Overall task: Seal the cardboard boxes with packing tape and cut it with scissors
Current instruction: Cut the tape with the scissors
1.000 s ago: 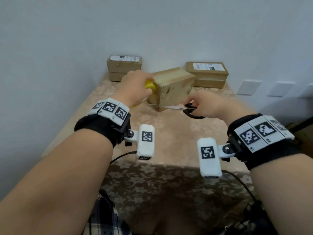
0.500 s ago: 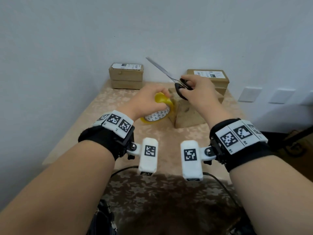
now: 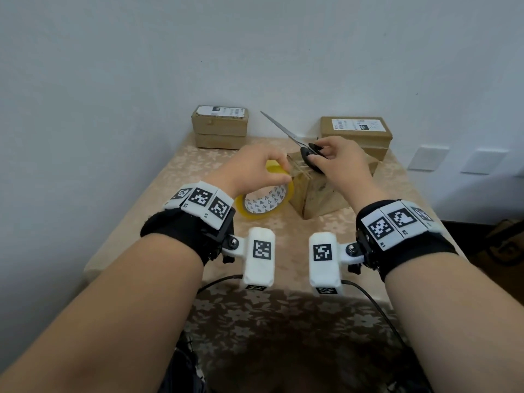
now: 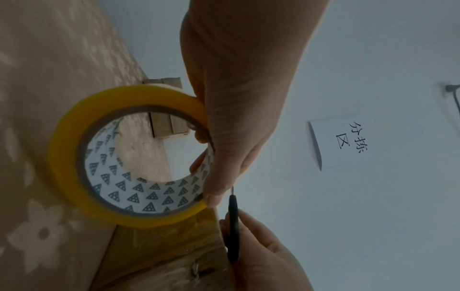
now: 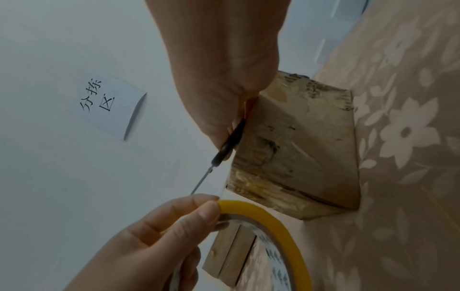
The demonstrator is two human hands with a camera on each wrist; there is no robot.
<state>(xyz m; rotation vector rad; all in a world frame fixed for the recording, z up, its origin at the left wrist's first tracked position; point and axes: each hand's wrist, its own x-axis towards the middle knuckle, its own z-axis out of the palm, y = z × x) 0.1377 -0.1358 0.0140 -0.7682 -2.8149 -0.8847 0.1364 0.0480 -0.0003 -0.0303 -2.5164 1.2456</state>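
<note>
A small taped cardboard box (image 3: 320,194) stands mid-table. My left hand (image 3: 255,165) grips a yellow roll of packing tape (image 3: 265,204) held on edge just left of the box; its patterned core (image 4: 139,187) faces the left wrist camera. My right hand (image 3: 337,160) holds black-handled scissors (image 3: 309,154) above the box, blades together and pointing up-left toward the wall. In the right wrist view the scissors (image 5: 224,149) sit against the box's top edge (image 5: 286,147), close to my left fingers (image 5: 199,208).
Two stacked boxes (image 3: 219,127) sit at the back left by the wall, another labelled stack (image 3: 355,131) at the back right. A floral cloth (image 3: 170,194) covers the table. A paper note (image 4: 341,143) hangs on the wall.
A second ago the scissors were low at the box's near edge. The right hand has lifted them above the box, and the left hand has drawn the tape roll back toward me.
</note>
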